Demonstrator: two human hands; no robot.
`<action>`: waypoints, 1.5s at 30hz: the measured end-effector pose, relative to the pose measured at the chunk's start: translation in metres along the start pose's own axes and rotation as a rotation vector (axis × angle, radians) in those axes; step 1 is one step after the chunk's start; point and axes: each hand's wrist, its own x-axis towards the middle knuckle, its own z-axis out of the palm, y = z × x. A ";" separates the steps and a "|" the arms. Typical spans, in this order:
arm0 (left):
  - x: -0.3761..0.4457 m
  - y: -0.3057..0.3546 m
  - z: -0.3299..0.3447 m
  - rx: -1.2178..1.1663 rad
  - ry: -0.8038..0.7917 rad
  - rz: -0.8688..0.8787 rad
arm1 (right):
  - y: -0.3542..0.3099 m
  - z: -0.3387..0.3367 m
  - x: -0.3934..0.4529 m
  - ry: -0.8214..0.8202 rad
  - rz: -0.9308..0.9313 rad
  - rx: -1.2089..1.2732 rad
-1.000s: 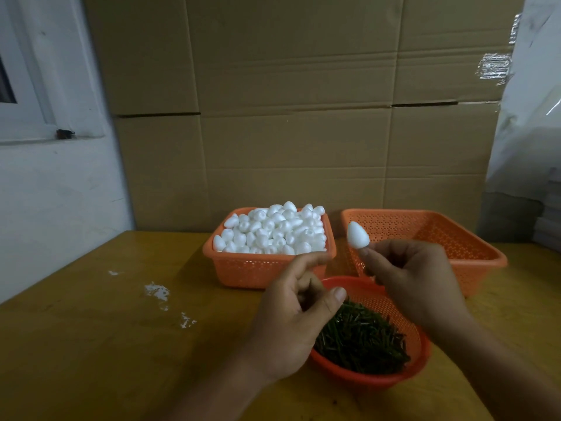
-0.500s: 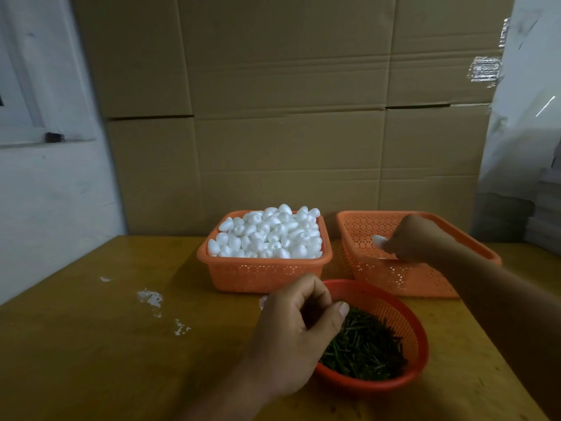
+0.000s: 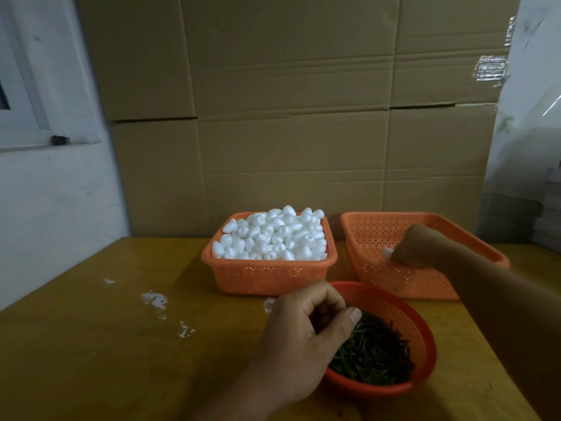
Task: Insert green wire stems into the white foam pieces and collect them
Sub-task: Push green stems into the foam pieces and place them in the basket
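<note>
Green wire stems fill the round red basket nearest on the table; the left hand curls fingers over them, its grasp hidden. Farther back, the right hand pinches a white foam piece inside the orange basket. Foam pieces heap the neighbouring tub before cardboard boxes.

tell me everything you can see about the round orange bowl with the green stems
The round orange bowl is a perforated plastic colander standing upright on the wooden table, nearest the person, in front of two rectangular orange baskets. A loose heap of green wire stems fills it. The left hand reaches over its left rim, fingertips pinching among the stems.
</note>
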 end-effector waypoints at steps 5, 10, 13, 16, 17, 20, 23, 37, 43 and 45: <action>-0.001 0.003 0.000 0.003 -0.023 -0.004 | -0.002 -0.004 -0.006 -0.005 0.005 -0.037; -0.001 0.005 0.001 0.012 -0.006 -0.016 | 0.000 -0.003 -0.007 0.004 0.028 -0.034; -0.001 0.004 0.000 0.021 -0.001 -0.026 | 0.002 -0.006 -0.010 -0.005 0.013 -0.022; -0.002 0.003 0.000 0.020 0.001 -0.035 | 0.003 -0.009 -0.014 0.007 -0.007 -0.028; -0.001 0.003 0.000 0.018 0.001 -0.036 | 0.004 -0.010 -0.015 0.009 -0.010 -0.015; -0.001 0.004 -0.001 0.012 -0.007 -0.031 | 0.006 -0.013 -0.023 0.104 0.002 0.096; -0.002 0.004 -0.001 0.004 -0.016 -0.033 | 0.006 -0.019 -0.043 0.223 -0.001 0.277; -0.004 0.002 0.000 0.027 -0.014 -0.105 | -0.003 -0.006 -0.168 0.156 -0.388 0.552; -0.002 -0.003 0.001 0.060 0.021 -0.087 | -0.003 0.017 -0.184 0.021 -0.443 0.387; 0.002 -0.006 -0.003 0.116 0.051 -0.064 | -0.004 0.021 -0.186 -0.001 -0.454 0.376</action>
